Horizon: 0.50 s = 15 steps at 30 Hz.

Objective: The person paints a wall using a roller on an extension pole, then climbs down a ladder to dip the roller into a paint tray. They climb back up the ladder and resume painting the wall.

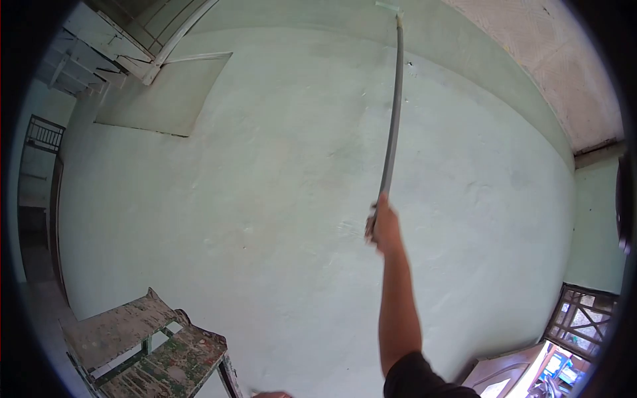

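A long grey pole (pixel 395 106) rises from my right hand (pixel 385 225), whose fingers are wrapped round its lower part. At the pole's top end a small pale roller or scraper head (pixel 388 6) is against the upper wall, near the frame's top edge; its exact kind is hard to make out. The pale green wall (pixel 285 166) fills most of the view. Only a sliver of my left hand (pixel 272 395) shows at the bottom edge, and its fingers are hidden.
A worn, paint-spotted wooden platform (pixel 179 361) stands at the lower left. A barred window (pixel 587 315) and a partly open door (pixel 507 371) are at the lower right. White shelving (pixel 109 43) hangs at the upper left, with a dark doorway (pixel 33 239) below it.
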Each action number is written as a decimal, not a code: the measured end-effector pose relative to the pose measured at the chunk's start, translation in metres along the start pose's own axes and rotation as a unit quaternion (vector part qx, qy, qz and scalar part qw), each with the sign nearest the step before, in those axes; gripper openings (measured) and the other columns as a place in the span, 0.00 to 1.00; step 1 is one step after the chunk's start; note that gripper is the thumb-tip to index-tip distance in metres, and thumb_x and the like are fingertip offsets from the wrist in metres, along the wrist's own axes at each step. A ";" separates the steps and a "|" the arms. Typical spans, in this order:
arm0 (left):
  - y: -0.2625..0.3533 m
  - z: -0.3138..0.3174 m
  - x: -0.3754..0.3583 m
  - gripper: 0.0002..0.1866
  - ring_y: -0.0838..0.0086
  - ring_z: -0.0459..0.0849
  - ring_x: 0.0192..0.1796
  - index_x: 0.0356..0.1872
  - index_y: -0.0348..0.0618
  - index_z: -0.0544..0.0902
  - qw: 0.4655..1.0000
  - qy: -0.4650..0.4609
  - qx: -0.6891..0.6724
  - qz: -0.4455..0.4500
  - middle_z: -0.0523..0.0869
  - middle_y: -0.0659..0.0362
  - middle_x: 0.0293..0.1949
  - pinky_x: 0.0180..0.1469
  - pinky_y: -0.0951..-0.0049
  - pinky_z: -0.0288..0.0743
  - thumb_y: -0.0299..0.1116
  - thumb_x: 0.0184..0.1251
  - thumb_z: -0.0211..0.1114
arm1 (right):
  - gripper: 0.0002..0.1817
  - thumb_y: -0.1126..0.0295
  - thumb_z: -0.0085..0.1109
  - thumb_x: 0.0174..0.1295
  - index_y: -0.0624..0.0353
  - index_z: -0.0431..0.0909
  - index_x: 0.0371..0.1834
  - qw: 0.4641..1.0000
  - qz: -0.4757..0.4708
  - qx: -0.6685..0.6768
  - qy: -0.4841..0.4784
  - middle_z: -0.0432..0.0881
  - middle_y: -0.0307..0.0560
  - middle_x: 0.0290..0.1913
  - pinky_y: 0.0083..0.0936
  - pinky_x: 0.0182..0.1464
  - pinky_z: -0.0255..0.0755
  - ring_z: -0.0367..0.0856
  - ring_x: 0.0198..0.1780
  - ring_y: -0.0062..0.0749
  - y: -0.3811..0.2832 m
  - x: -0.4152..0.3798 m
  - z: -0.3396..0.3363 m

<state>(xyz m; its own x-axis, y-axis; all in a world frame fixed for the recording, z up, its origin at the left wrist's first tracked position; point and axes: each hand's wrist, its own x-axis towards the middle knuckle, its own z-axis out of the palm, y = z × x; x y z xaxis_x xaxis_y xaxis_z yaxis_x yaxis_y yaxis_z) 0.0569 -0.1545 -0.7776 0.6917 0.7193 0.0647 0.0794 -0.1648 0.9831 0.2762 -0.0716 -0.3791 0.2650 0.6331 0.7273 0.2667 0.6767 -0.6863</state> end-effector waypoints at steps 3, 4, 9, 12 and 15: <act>0.086 -0.001 0.047 0.15 0.69 0.77 0.32 0.33 0.38 0.78 0.993 0.027 0.047 0.105 0.80 0.56 0.29 0.39 0.70 0.70 0.40 0.67 0.53 | 0.26 0.44 0.41 0.67 0.61 0.67 0.37 0.997 0.066 0.048 -0.002 0.63 0.36 0.11 0.20 0.09 0.55 0.62 0.08 0.21 0.039 -0.068 0.007; 0.107 0.001 0.067 0.13 0.83 0.73 0.29 0.34 0.42 0.77 0.980 0.093 0.078 0.159 0.77 0.65 0.25 0.33 0.80 0.69 0.41 0.68 0.54 | 0.28 0.41 0.41 0.66 0.59 0.66 0.36 0.995 0.080 0.053 -0.006 0.63 0.37 0.11 0.21 0.09 0.56 0.63 0.08 0.23 0.041 -0.080 0.010; 0.268 -0.003 0.108 0.12 0.75 0.76 0.28 0.35 0.37 0.78 0.830 0.332 0.121 0.432 0.80 0.56 0.25 0.33 0.74 0.71 0.38 0.67 0.58 | 0.28 0.40 0.42 0.65 0.60 0.67 0.38 0.999 0.013 0.047 -0.014 0.64 0.38 0.13 0.21 0.11 0.59 0.64 0.10 0.23 -0.016 -0.009 0.006; 0.348 -0.021 0.132 0.14 0.68 0.76 0.27 0.33 0.36 0.76 0.710 0.396 0.173 0.556 0.79 0.53 0.25 0.32 0.71 0.71 0.39 0.67 0.57 | 0.29 0.40 0.44 0.64 0.61 0.67 0.39 0.996 -0.003 0.077 -0.041 0.66 0.39 0.16 0.21 0.15 0.61 0.65 0.13 0.23 -0.081 0.051 -0.002; 0.394 -0.039 0.147 0.17 0.64 0.78 0.32 0.36 0.34 0.75 0.701 0.407 0.230 0.539 0.79 0.50 0.30 0.37 0.68 0.72 0.42 0.69 0.54 | 0.31 0.42 0.39 0.67 0.67 0.69 0.43 0.995 0.027 0.096 -0.027 0.67 0.40 0.14 0.22 0.13 0.59 0.64 0.11 0.24 -0.108 0.076 -0.003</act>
<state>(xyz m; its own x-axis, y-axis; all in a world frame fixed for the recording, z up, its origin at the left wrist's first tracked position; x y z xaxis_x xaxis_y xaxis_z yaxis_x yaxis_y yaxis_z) 0.1624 -0.0875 -0.3738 -0.0952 0.1263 0.9874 0.1781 -0.9738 0.1417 0.2709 -0.0973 -0.2496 0.2217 0.6862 0.6928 0.0699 0.6974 -0.7132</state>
